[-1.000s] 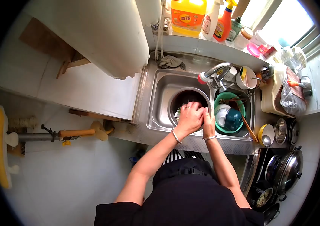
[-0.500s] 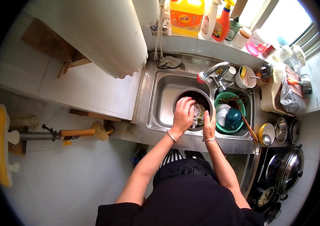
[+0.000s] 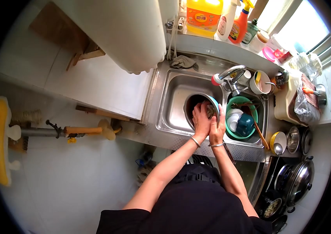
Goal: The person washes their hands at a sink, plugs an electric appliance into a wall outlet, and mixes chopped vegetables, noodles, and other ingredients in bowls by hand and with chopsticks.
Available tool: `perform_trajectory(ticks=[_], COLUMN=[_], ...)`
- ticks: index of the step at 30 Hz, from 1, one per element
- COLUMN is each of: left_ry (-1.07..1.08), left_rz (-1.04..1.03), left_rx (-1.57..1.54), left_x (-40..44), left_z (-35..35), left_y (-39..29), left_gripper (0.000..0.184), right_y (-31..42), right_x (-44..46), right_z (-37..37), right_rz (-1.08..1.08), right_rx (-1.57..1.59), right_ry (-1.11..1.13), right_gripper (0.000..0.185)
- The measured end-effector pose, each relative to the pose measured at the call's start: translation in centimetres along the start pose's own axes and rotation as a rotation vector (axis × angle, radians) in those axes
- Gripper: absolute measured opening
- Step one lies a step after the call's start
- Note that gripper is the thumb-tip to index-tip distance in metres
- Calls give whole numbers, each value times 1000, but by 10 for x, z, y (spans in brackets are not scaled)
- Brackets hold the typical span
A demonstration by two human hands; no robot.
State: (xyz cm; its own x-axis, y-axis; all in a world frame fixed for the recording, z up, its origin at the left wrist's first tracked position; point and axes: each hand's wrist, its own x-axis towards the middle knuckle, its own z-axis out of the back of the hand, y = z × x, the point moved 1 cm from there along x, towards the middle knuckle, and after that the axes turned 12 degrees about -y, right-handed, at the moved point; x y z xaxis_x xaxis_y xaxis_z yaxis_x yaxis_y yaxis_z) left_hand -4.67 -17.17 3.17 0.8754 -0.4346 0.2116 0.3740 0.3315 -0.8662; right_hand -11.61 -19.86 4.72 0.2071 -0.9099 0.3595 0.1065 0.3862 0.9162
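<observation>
In the left sink basin (image 3: 177, 84), a deep round pot (image 3: 189, 106) with a dark inside and a bluish outer wall sits tilted. My left hand (image 3: 201, 120) reaches down into it, fingers curled against pale, wet-looking food pieces (image 3: 211, 111). Most of the food is hidden by that hand and the pot's wall, and its kind cannot be made out. On the pot's near right side, my right hand (image 3: 217, 128) grips the rim, thumb close to the left hand. Each wrist wears a bangle.
A green basin (image 3: 230, 102) with bowls and utensils fills the right sink. The faucet (image 3: 233, 72) arches behind the pot. A grey cloth (image 3: 184, 62) lies on the back ledge. Bottles line the windowsill. Pots and a ladle (image 3: 277, 149) stand at the right.
The pot has tipped over to one side, showing its bluish outer wall. My left hand has gone deeper into it, and my two hands have come closer together. The camera view has shifted slightly.
</observation>
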Motion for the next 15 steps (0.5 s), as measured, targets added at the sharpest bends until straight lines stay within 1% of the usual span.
perform_trajectory(ticks=[1,2,5,7,9,11,13,15], left_ry=[-7,-49,-86,-97,-138,-182,-235,-246], left_rz=[16,14,10,27,0,-34,-35,-24], left_rx=[-29,-36,-111,-130,-181,-276,-329,-374], left_x=[1,3,6,9,12,17,21,25], left_z=[-1,-3,-9,-11,-10,-6,-3,-2], left_y=[-2,-4,-3,-7,-15,-26,-38,-43], left_gripper=[49,45,42,39,38,32,30,29], right_y=[1,4,19,34,44,54,64,74], right_x=[3,6,18,24,30,37,45,52], right_z=[1,2,6,7,8,10,9,9], right_rz=[0,92,184,235,286,306,362,423], right_rx=[-19,-75,-144,-158,-161,-164,-152,-167], right_ry=[19,11,55,79,103,126,151,185], right_gripper=[44,44,44,44,44,44,44,44])
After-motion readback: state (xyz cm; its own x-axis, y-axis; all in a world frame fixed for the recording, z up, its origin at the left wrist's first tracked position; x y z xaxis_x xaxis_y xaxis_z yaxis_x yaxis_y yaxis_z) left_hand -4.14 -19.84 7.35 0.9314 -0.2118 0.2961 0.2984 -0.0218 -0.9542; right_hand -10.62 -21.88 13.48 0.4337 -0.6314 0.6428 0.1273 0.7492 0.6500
